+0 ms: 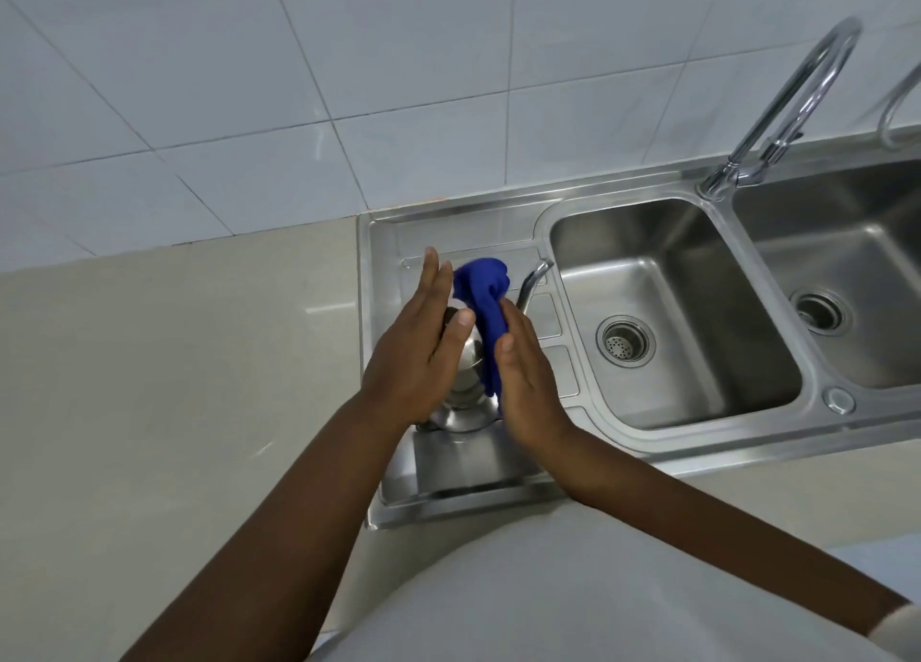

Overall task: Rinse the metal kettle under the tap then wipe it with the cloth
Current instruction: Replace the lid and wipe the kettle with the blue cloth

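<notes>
While the tap at the upper right of the frame ran dry, the wiping step looked to be the one in hand. The metal kettle stood on the steel drainboard at centre frame, left of the sink basin. The left hand lay flat, fingers straight, against its side, steadying it. The right hand, also mostly flat, pressed the blue cloth onto it. Next move is probably working the cloth round to the spout without tipping the thing.

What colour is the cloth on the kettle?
Deep blue; the cloth shows plainly in the head view.
</notes>
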Action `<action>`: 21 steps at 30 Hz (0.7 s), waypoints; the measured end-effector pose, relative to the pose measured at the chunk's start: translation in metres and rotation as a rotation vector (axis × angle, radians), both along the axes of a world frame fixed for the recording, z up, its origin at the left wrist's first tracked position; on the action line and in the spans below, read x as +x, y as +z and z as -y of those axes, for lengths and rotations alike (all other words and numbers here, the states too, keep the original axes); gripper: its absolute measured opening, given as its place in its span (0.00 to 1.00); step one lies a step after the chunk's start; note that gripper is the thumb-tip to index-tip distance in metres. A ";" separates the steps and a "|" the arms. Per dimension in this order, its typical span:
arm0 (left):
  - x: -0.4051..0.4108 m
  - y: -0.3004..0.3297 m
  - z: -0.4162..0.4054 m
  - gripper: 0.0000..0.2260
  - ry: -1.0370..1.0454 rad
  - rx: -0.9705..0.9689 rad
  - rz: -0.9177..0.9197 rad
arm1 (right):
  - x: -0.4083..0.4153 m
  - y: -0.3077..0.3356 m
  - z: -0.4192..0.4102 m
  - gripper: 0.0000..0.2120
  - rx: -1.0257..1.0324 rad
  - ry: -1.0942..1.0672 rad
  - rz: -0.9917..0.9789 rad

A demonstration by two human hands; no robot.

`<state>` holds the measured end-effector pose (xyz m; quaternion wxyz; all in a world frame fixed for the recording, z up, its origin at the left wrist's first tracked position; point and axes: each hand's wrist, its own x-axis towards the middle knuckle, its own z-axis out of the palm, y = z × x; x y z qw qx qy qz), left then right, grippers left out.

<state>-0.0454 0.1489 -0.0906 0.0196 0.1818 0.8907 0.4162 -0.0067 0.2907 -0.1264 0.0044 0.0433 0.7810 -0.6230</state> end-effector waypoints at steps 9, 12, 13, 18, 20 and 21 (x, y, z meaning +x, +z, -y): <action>-0.013 0.003 0.007 0.30 -0.093 0.000 -0.065 | 0.019 0.012 0.013 0.33 0.245 0.097 -0.199; -0.013 0.006 0.008 0.31 -0.145 -0.134 -0.155 | 0.013 0.006 0.003 0.29 0.080 0.022 -0.013; -0.014 0.006 0.008 0.31 -0.122 -0.193 -0.184 | 0.013 0.005 0.002 0.29 0.018 0.008 0.049; -0.003 0.004 -0.010 0.37 0.213 -0.451 -0.051 | 0.029 0.004 0.007 0.33 -0.036 0.026 0.091; 0.003 0.000 -0.017 0.34 0.297 -0.332 0.068 | 0.041 0.006 0.014 0.35 0.014 0.079 0.028; 0.006 -0.002 -0.018 0.33 0.306 -0.298 0.072 | 0.042 0.007 0.017 0.36 0.073 0.106 -0.029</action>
